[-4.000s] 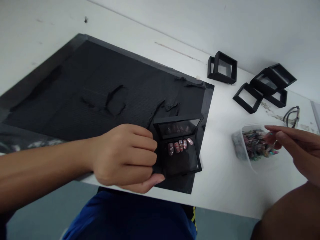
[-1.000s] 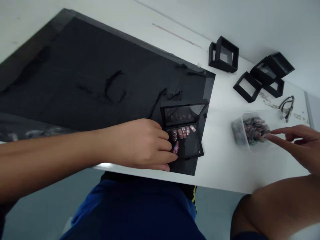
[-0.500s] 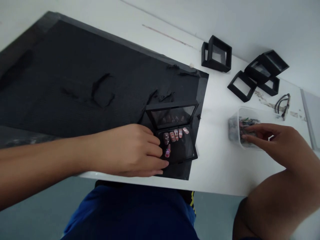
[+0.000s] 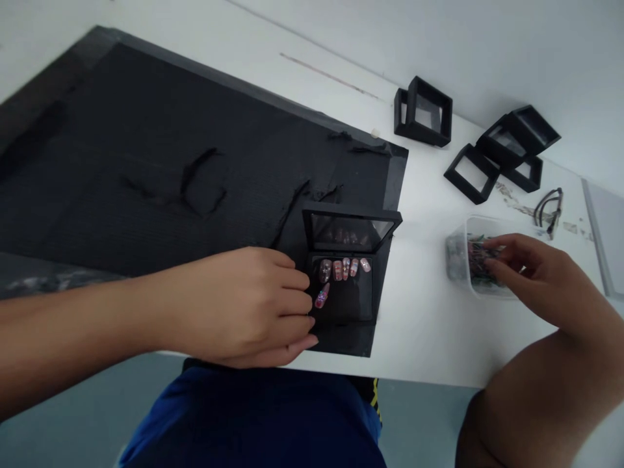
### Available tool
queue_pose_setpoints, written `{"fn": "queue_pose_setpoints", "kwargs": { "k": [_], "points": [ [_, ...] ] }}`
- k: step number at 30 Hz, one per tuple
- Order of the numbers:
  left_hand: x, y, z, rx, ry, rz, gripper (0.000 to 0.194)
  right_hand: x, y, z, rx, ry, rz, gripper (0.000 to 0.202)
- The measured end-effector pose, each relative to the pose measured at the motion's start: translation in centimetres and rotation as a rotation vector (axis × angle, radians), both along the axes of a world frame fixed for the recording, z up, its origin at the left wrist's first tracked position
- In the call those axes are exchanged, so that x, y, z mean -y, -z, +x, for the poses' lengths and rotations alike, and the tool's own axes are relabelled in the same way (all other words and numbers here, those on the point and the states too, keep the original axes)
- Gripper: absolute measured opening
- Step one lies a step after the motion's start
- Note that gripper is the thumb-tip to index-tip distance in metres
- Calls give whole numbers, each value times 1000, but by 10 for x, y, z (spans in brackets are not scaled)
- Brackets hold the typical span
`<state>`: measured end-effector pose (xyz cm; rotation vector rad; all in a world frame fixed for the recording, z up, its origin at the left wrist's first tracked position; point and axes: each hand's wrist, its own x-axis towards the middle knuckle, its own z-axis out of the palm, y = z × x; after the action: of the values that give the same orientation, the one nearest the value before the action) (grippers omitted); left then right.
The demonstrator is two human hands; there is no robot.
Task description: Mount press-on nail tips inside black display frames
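A black display case stands with its lid raised. Several decorated press-on nails lie in a row along its hinge side, and one pink nail sits below them at the left. My left hand has its curled fingers against the case's left edge, with the thumb lower down. My right hand reaches into a clear plastic tub of small mixed-colour pieces. Its thumb and forefinger are brought near each other there; anything between them is too small to make out.
A black mat covers the table's left part, torn and wrinkled in places. Two black frames stand at the back, and several more frames are stacked to their right. Eyeglasses lie behind the tub. The table's front edge runs close to my body.
The display case has turned slightly and shifted right. My left thumb has slid down off its corner. My right hand has moved slightly within the tub, with more of the pieces showing.
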<state>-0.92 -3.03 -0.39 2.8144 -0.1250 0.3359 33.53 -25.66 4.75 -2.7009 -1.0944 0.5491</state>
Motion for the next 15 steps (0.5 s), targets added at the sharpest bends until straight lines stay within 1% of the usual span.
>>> {"fn": "queue_pose_setpoints", "kwargs": {
  "k": [3, 5, 8, 10, 12, 15],
  "points": [
    [3, -2, 0, 11, 29, 10, 31, -6, 1, -5, 22, 1, 42, 54],
    [3, -5, 2, 38, 79, 14, 26, -12, 3, -10, 23, 9, 47, 50],
    [-1, -10, 9, 88, 236, 36, 20, -19, 4, -17, 29, 30, 48, 46],
    [-5, -13, 13, 99, 311, 55, 22, -21, 2, -21, 37, 40, 45, 44],
    [-8, -15, 15, 97, 329, 60, 26, -22, 0, -23, 36, 47, 49, 43],
    [-8, -14, 15, 101, 324, 66, 25, -21, -2, -22, 22, 57, 74, 44]
  ]
}}
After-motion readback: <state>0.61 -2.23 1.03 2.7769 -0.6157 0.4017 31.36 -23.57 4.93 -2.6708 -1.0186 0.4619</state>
